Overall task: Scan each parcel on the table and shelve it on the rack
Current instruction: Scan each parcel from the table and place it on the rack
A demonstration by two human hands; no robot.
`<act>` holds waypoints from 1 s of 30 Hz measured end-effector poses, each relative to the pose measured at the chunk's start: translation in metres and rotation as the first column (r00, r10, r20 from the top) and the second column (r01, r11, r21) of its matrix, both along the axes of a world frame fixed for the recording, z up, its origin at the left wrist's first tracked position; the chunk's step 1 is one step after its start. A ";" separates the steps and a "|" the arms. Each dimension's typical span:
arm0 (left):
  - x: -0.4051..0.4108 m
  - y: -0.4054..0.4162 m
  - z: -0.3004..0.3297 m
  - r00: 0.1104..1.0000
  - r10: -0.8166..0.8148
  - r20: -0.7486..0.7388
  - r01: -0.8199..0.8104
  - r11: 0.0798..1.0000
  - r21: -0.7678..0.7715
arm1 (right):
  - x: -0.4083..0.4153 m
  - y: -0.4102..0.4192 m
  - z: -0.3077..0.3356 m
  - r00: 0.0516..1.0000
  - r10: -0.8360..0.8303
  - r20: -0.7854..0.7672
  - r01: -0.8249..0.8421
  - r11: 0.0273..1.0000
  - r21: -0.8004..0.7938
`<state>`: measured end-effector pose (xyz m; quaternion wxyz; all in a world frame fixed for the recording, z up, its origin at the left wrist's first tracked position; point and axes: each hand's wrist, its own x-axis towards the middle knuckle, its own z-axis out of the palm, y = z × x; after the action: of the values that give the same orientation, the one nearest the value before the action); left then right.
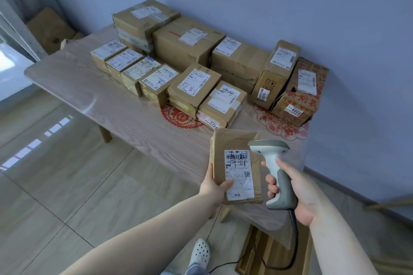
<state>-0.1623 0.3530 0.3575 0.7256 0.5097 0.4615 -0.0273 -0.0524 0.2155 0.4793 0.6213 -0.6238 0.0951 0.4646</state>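
Head view: a person's left hand (213,186) grips a flat brown cardboard parcel (235,164) by its lower left corner, thumb across the bottom of the white shipping label (238,174), fingers behind. Parcel is held up in the air just in front of the near table edge, label w/ barcode and black handwritten marks facing the camera. Right hand (295,187) is curled tight round the grey-and-white handheld barcode scanner (276,169), index finger at the trigger; scanner head sits just beside the parcel's upper right corner, its black cable (292,241) trailing down toward the floor.

On the light wood table (89,87): approx. a dozen more brown boxes, all labelled. Front row of small cartons (134,69) runs diagonally, touching one another; bigger cartons stacked behind, near the blue wall. At the right end a tall carton (276,71) leans against a red-printed box (301,89) tagged 4068. Red paper-cut decorations (279,123) lie flat on the tabletop under and beside the boxes.

Far left, behind the table, another cardboard box (50,27) sits on the floor. Bottom centre: a white perforated clog (200,252) on grey floor tiles.
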 end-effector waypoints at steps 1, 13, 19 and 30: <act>-0.006 0.009 0.005 0.999 0.017 0.032 -0.016 1.000 -0.013 | -0.003 0.005 0.003 1.000 0.014 -0.003 -0.014 1.000 0.014; -0.056 0.128 0.059 0.890 0.362 0.278 -0.409 0.903 0.133 | -0.072 0.105 0.030 0.915 0.226 0.333 -0.311 0.923 0.228; -0.081 0.150 0.066 0.841 0.445 0.308 -0.502 0.854 0.136 | -0.102 0.143 0.043 0.829 0.328 0.453 -0.447 0.876 0.182; -0.084 0.167 0.066 0.841 0.444 0.309 -0.499 0.857 0.127 | -0.105 0.164 0.048 0.823 0.384 0.419 -0.490 0.853 0.180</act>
<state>-0.2458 0.5201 0.4235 0.7096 0.4497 0.4708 0.2694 -0.1572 0.3795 0.5271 0.5851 -0.6101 -0.2364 0.4791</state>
